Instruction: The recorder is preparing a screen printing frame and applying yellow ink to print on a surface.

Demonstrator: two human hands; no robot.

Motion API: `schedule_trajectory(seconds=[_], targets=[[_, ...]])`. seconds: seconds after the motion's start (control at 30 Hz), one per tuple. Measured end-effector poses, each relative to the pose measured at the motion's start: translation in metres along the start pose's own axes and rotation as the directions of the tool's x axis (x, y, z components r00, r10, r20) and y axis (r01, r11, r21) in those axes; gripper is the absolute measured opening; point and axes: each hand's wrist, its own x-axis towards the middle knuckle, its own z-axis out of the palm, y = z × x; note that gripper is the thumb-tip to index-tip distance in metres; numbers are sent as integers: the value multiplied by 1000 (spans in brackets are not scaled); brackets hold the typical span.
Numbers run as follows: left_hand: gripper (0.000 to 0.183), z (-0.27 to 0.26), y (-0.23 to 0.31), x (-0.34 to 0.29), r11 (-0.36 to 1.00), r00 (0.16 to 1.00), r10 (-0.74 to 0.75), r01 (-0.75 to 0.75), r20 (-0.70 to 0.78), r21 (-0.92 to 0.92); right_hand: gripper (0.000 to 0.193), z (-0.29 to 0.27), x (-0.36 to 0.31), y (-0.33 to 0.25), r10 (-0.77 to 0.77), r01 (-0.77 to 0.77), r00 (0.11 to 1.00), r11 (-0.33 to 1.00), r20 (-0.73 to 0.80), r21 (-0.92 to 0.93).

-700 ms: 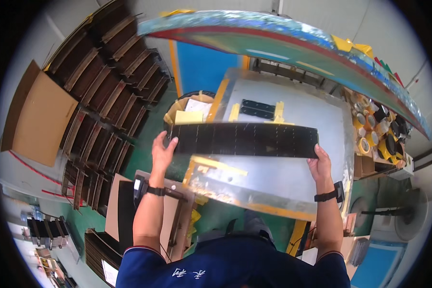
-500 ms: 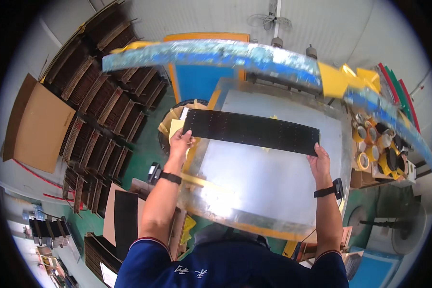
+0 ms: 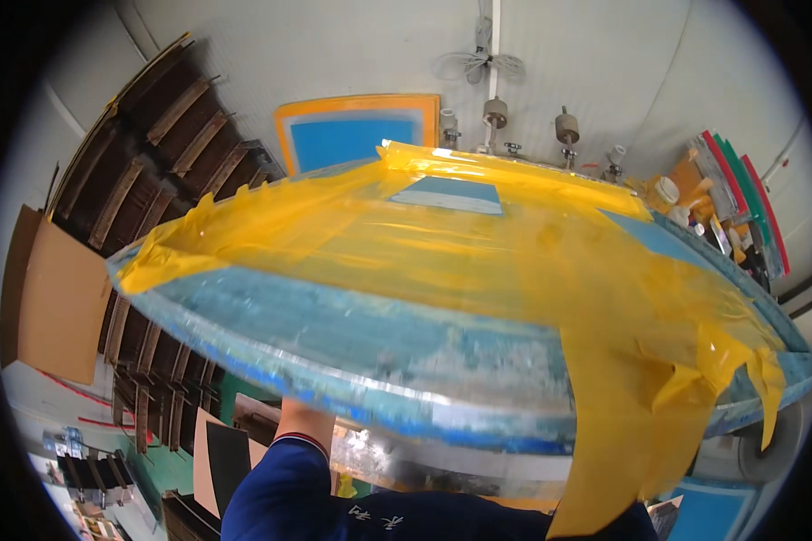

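A large printing screen in a worn, blue-stained frame (image 3: pixel 379 343) spreads across the view and hides both my hands. Yellow tape (image 3: pixel 514 261) covers much of its top, around a small bare blue-grey patch (image 3: pixel 451 195) towards the far side. Loose tape strips hang off the near right edge. My left forearm (image 3: pixel 307 420) runs under the near edge of the frame; the right arm is covered by the frame and tape. The black panel does not show now. Only the near edge of the worktable (image 3: pixel 406 460) appears below the frame.
Dark metal racks (image 3: pixel 144 198) stand at the left beside a cardboard sheet (image 3: pixel 59 298). Another blue screen with an orange border (image 3: pixel 356 131) leans at the back wall. Jars and tools (image 3: pixel 695 198) crowd the right side, next to red and green strips (image 3: pixel 762 207).
The raised screen has swung down towards me, over the table. My hands, which held the black panel by its two ends, and the panel itself are now hidden beneath it.
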Motion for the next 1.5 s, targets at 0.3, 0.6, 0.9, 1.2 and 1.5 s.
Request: schedule_trajectory(seconds=[0.3, 0.6, 0.9, 1.2, 1.5], targets=[[26, 1, -7, 7, 999, 999, 41, -41, 16, -10, 42, -26, -38, -4, -53, 36, 996, 977, -78, -208], [27, -5, -18, -5, 997, 998, 62, -61, 4, -55, 43, -30, -55, -5, -95, 66, 992, 955, -88, -288], [28, -13, -29, -19, 995, 999, 53, -52, 7, -88, 45, -37, -58, -6, -114, 79, 989, 940, -90, -331], [29, -17, -38, -26, 995, 999, 43, -41, 16, -94, 46, -40, -65, -6, -115, 74, 989, 925, -89, -373], [31, -22, -39, -25, 997, 999, 42, -40, 23, -73, 47, -41, -64, -8, -123, 86, 990, 913, -69, -398]])
